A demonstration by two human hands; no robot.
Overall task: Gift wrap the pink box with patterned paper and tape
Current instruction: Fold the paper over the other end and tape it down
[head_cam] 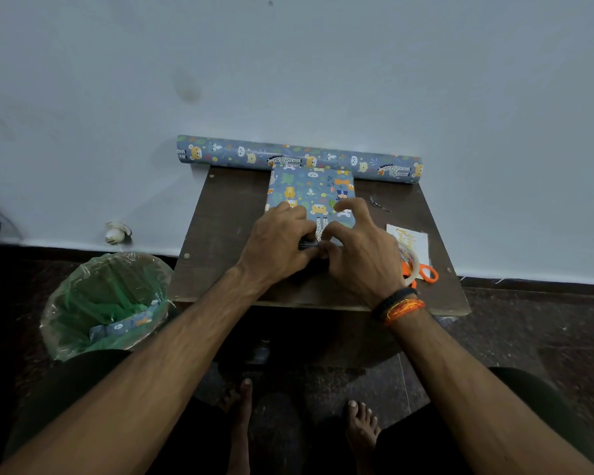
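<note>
Both hands, left hand [282,234] and right hand [357,248], pinch the near flap of the box [311,193] mid-table [220,234]; if fingers slip, that fold may spring open untaped.

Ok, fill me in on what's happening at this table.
A person is gift wrapping a box on a small dark table. Its top is already covered in animal-print paper. Both hands work the near end: the left hand and right hand pinch the paper flap there. The paper roll lies along the wall behind the box. Tape and orange scissors sit to the right, partly hidden by the right hand. A lined bin on the floor holds a paper offcut.
</note>
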